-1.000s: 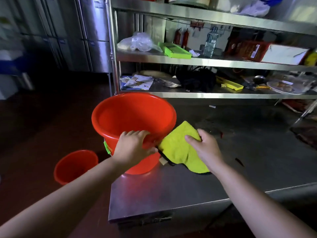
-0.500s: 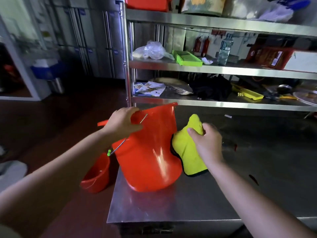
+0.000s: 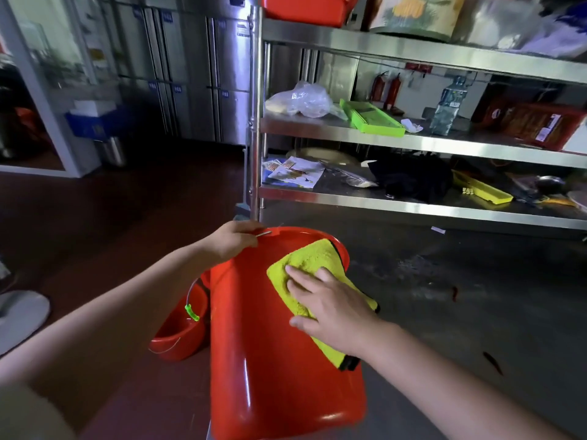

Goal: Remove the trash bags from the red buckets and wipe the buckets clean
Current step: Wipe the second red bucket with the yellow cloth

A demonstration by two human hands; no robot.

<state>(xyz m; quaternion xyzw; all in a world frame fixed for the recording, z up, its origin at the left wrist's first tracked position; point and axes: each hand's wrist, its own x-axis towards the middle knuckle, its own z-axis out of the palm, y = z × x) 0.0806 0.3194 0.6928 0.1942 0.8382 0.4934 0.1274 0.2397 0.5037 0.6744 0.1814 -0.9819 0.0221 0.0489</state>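
Keep left hand [image 3: 233,241] gripping tipped red plastic bucket [image 3: 279,360] rim at eleven o'clock, press flat open right hand [image 3: 330,308] on yellow-green microfibre cloth [image 3: 313,262], sweep overlapping strokes.

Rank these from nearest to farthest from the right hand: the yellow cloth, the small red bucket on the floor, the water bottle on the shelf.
1. Yellow cloth, under the right hand.
2. Small red bucket, down left.
3. Water bottle, up on the shelf.

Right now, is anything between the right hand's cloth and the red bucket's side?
Nothing visible. The right hand presses the yellow cloth flat against the tipped red bucket, while the left hand grips its rim.
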